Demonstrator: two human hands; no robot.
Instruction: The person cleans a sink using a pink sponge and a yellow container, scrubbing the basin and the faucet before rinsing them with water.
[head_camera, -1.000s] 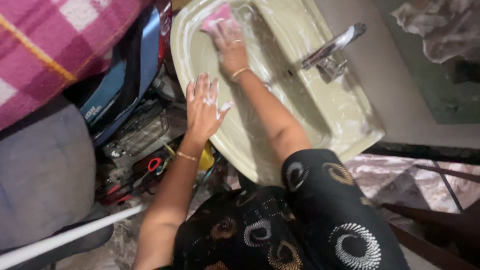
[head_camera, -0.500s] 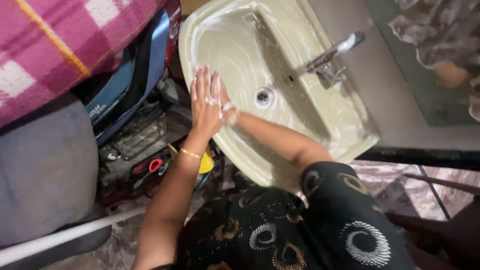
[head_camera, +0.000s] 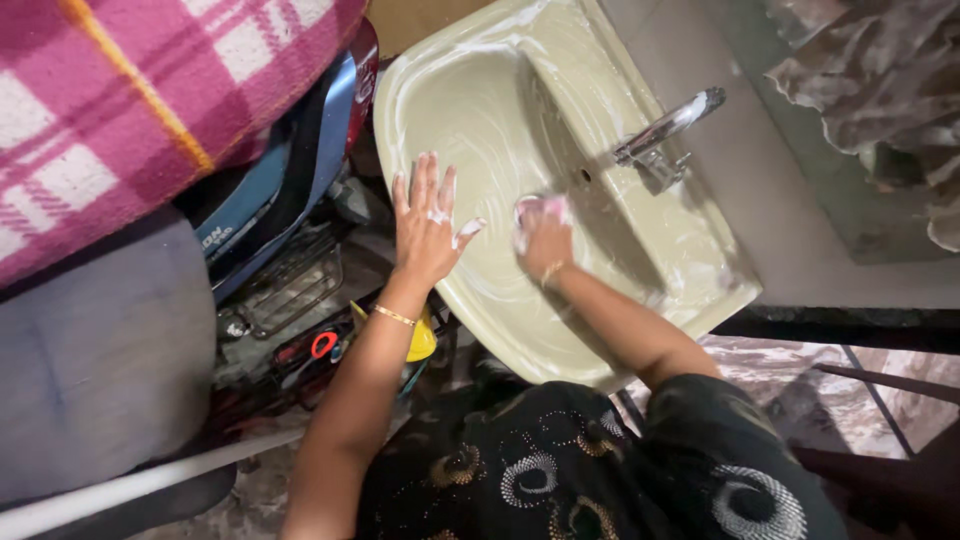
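A pale green wash basin streaked with soap foam fills the middle of the head view. My right hand is down inside the bowl, closed on a pink scrub sponge pressed against the basin near the drain. My left hand rests flat on the basin's left rim, fingers spread and dotted with foam, holding nothing. Both wrists wear thin gold bangles. A chrome tap juts over the bowl from the right side.
A pink checked blanket lies over a blue vehicle body at the left, above a grey seat. Tools, a red handle and a yellow object clutter the floor under the basin. A white pipe crosses the lower left.
My right hand with the sponge swept from the far end of the bowl back under my left hand, then out to the drain area. My left hand stayed on the rim.
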